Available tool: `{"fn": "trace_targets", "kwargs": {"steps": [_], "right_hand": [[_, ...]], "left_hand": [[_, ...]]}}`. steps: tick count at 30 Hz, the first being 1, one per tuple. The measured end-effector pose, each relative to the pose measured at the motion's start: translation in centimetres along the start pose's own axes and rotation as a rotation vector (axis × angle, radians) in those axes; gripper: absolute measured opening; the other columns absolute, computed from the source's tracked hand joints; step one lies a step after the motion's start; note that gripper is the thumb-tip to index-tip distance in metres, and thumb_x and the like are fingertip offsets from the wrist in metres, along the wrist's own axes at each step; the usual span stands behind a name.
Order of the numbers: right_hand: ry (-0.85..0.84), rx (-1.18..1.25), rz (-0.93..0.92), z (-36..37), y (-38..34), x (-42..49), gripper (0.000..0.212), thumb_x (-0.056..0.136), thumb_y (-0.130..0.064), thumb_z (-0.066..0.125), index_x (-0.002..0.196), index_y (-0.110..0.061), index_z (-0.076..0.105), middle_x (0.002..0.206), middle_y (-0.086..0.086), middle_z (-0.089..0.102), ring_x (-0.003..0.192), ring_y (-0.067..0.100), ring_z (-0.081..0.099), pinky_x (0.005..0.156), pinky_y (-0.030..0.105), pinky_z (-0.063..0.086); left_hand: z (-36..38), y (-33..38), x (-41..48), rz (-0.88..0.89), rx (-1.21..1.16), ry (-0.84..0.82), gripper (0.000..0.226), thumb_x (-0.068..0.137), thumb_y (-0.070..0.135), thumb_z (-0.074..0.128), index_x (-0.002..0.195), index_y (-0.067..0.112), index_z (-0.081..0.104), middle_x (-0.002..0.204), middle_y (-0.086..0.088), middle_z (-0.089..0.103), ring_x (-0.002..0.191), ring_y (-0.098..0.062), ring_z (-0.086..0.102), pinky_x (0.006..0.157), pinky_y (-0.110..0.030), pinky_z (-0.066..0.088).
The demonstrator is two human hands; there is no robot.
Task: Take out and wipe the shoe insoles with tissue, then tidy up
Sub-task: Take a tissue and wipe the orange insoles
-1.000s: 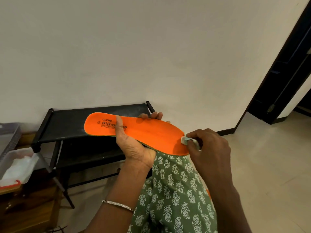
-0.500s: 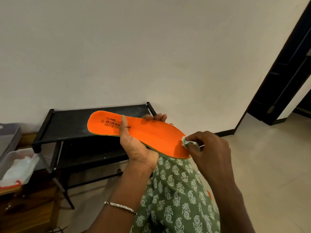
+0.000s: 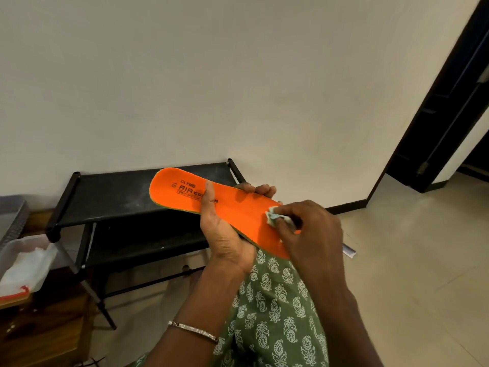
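The orange insole (image 3: 185,192) is out of its shoe and up in the air. It is above the person's knee in green printed cloth (image 3: 272,300) and in front of a black shoe rack (image 3: 119,192). It does not touch the rack. I cannot tell if it brushes the knee.

The left hand (image 3: 225,234) grips the insole round its middle. The thumb lies flat across the orange top, right over the black printed words, and the fingers curl up over the far edge. I think it holds there because the insole looks thin and bendy. A grip in the middle stops both ends from flopping and gives the other hand something firm to push on.

The right hand (image 3: 309,229) pinches a small scrunched tissue (image 3: 274,214) in its fingertips and presses it down on the wide end. The wad is little, so it can clean only a small patch at a time.

The orange top faces up toward the person, likely so dirt is easy to see. The insole slopes — the printed end is farther off and higher, the wide end nearer and lower, close to the wiping hand.

The part under the thumb looks hard to wipe unless the grip shifts. A clear box (image 3: 16,250) with something white inside sits low at the left — maybe spare tissue, but I cannot tell.
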State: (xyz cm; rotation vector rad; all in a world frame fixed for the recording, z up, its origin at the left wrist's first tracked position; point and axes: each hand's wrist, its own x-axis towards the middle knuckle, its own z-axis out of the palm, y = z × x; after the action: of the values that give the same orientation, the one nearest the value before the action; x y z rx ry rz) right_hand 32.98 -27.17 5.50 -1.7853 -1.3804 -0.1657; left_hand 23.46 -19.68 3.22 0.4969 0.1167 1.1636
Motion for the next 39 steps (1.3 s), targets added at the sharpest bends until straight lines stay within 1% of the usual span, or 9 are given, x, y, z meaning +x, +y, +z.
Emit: {"fn": "trace_targets", "kwargs": {"steps": [4, 11, 13, 19, 23, 28, 31, 35, 39], "right_hand": [[0.013, -0.100, 0.106, -0.4, 0.6, -0.1, 0.010, 0.085, -0.021, 0.073, 0.094, -0.023, 0.076, 0.092, -0.005, 0.070, 0.081, 0.012, 0.062, 0.069, 0.028, 0.045], [-0.002, 0.177, -0.206, 1.8, -4.2, -1.4, 0.027, 0.081, -0.007, 0.068, 0.099, -0.023, 0.076, 0.101, -0.009, 0.071, 0.098, 0.007, 0.063, 0.089, 0.018, 0.043], [-0.052, 0.229, -0.230, 1.5, -3.8, -1.2, 0.028, 0.080, -0.006, 0.068, 0.099, -0.023, 0.077, 0.101, -0.010, 0.072, 0.097, 0.006, 0.064, 0.089, 0.020, 0.046], [-0.218, 0.005, 0.087, -2.0, 0.9, 0.1, 0.018, 0.082, -0.020, 0.076, 0.092, -0.034, 0.078, 0.093, -0.015, 0.073, 0.078, -0.002, 0.061, 0.074, 0.027, 0.052], [-0.193, -0.118, 0.053, -1.3, -0.3, -0.4, 0.009, 0.083, -0.025, 0.072, 0.089, -0.030, 0.076, 0.090, -0.010, 0.071, 0.082, 0.010, 0.062, 0.071, 0.031, 0.049], [-0.139, 0.210, -0.157, 0.5, -4.0, -1.3, 0.021, 0.080, -0.012, 0.069, 0.094, -0.025, 0.078, 0.094, -0.011, 0.071, 0.090, 0.005, 0.065, 0.079, 0.032, 0.054], [-0.230, 0.295, -0.096, -0.6, -2.7, -1.0, 0.021, 0.080, -0.013, 0.075, 0.093, -0.028, 0.079, 0.092, -0.016, 0.073, 0.086, 0.001, 0.066, 0.079, 0.030, 0.055], [-0.334, 0.014, 0.071, -3.1, 1.6, 0.1, 0.011, 0.079, -0.027, 0.079, 0.088, -0.033, 0.078, 0.082, -0.019, 0.072, 0.074, -0.004, 0.064, 0.072, 0.028, 0.057], [-0.243, -0.099, 0.115, -3.2, 2.6, 0.1, 0.010, 0.079, -0.024, 0.078, 0.084, -0.033, 0.077, 0.076, -0.020, 0.067, 0.071, -0.002, 0.060, 0.063, 0.021, 0.048]], "left_hand": [[0.4, 0.0, -0.3, 0.026, 0.049, 0.011, 0.066, 0.090, 0.067, 0.041, 0.095, 0.004, 0.061, 0.102, -0.026, 0.064, 0.114, -0.044, 0.061, 0.104, -0.060, 0.045], [0.6, -0.9, -0.6, -0.120, 0.006, -0.050, 0.066, 0.090, 0.067, 0.042, 0.103, 0.005, 0.059, 0.106, -0.024, 0.062, 0.121, -0.040, 0.054, 0.097, -0.045, 0.052], [0.4, -0.6, -0.5, -0.110, 0.008, -0.048, 0.064, 0.089, 0.068, 0.043, 0.102, 0.007, 0.059, 0.107, -0.024, 0.061, 0.121, -0.041, 0.056, 0.104, -0.050, 0.047], [-0.2, 0.5, 0.0, 0.029, 0.057, 0.014, 0.064, 0.089, 0.069, 0.044, 0.095, 0.008, 0.062, 0.106, -0.026, 0.063, 0.117, -0.045, 0.060, 0.103, -0.063, 0.043], [0.1, -0.1, -0.2, 0.009, 0.050, 0.015, 0.063, 0.089, 0.069, 0.043, 0.092, 0.009, 0.062, 0.102, -0.024, 0.064, 0.114, -0.042, 0.062, 0.105, -0.060, 0.042], [0.1, -0.8, -0.4, -0.106, -0.014, -0.059, 0.061, 0.081, 0.071, 0.054, 0.090, 0.011, 0.060, 0.107, -0.022, 0.058, 0.120, -0.037, 0.057, 0.116, -0.057, 0.029], [-0.1, -0.5, -0.4, -0.055, 0.010, -0.047, 0.062, 0.084, 0.070, 0.048, 0.092, 0.009, 0.058, 0.104, -0.023, 0.059, 0.117, -0.039, 0.059, 0.111, -0.064, 0.033], [-0.3, 0.6, 0.0, 0.048, 0.017, -0.019, 0.065, 0.091, 0.070, 0.041, 0.092, 0.008, 0.061, 0.106, -0.026, 0.059, 0.114, -0.043, 0.060, 0.105, -0.068, 0.037], [-0.4, 0.9, 0.3, 0.065, 0.002, 0.001, 0.066, 0.090, 0.071, 0.042, 0.093, 0.009, 0.061, 0.105, -0.025, 0.060, 0.115, -0.044, 0.060, 0.104, -0.070, 0.037]]}}
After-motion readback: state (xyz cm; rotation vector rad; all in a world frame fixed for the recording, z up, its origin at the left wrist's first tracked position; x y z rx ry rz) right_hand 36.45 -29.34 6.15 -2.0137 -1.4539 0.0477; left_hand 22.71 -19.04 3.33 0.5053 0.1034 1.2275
